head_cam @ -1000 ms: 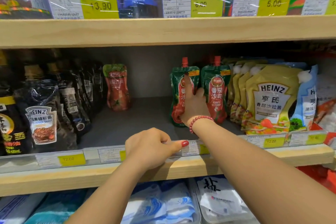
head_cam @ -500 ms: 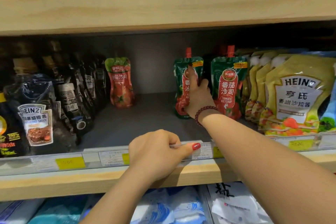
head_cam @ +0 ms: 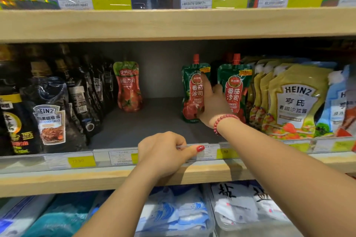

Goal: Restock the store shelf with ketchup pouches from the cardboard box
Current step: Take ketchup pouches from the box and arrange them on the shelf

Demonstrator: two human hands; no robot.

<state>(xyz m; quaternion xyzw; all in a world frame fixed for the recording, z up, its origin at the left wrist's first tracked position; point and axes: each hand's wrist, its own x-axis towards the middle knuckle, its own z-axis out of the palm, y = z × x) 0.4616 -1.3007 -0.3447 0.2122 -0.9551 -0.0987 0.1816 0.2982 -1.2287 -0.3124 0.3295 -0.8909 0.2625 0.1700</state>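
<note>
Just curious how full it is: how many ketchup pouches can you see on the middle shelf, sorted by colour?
Green pouches: 2
Red pouch: 1
Total: 3 in plain view; any standing behind these are hidden.

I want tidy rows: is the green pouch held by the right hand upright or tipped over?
Upright. The pouch stands on its base on the shelf, red cap on top; the right hand holds its side.
</note>
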